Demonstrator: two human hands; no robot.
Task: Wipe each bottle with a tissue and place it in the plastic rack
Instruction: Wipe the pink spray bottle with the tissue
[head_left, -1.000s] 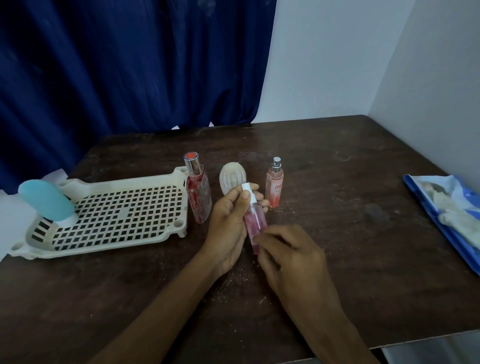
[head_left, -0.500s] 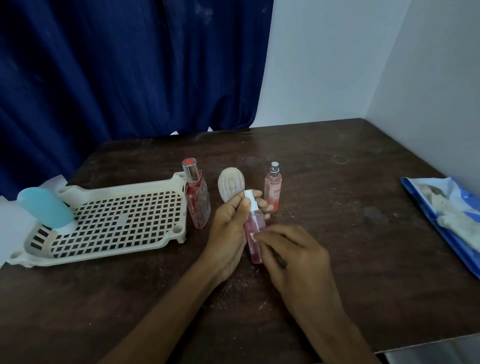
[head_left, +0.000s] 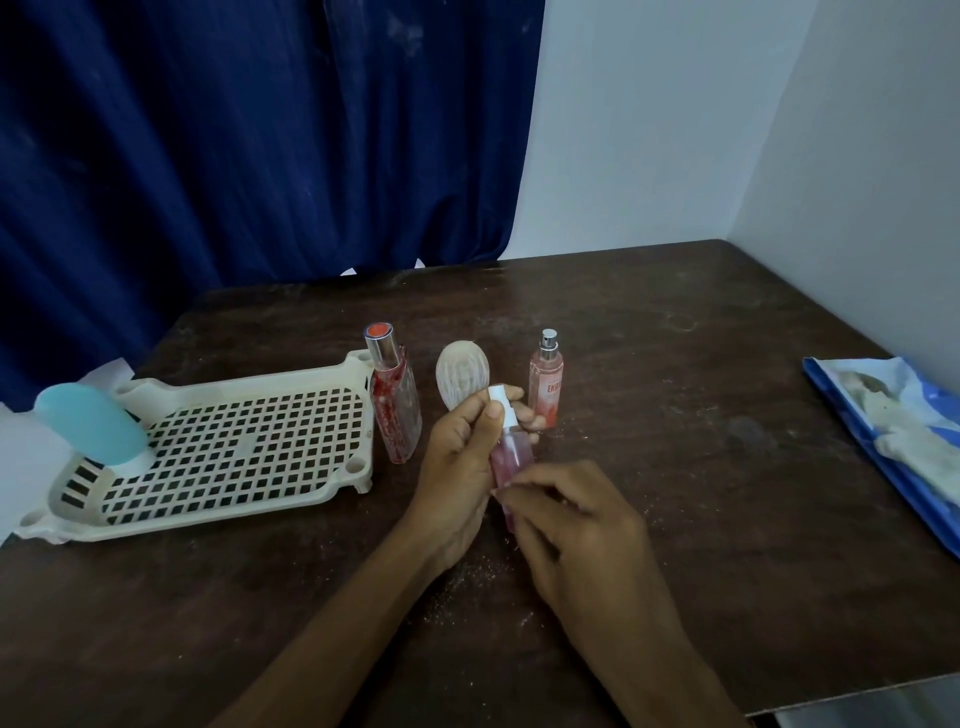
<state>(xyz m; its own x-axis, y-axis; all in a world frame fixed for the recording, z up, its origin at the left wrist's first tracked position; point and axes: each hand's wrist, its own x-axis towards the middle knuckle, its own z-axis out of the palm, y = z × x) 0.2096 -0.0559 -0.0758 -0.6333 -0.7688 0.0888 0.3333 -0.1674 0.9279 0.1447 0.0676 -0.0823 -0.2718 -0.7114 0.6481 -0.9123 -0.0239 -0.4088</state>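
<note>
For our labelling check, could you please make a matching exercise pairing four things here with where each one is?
Things: 1 blue bottle; 2 red bottle; 3 pink spray bottle; 4 blue packet.
Places: A gripped by the left hand; B at the table's right edge; C in the plastic rack; D standing beside the rack.
Pairs: 1-C; 2-D; 3-A; 4-B.

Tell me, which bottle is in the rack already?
The blue bottle, standing cap-down at the rack's left end. The red bottle and silver-topped pink bottle stand on the table outside it; the left hand holds the white-capped pink bottle.
</note>
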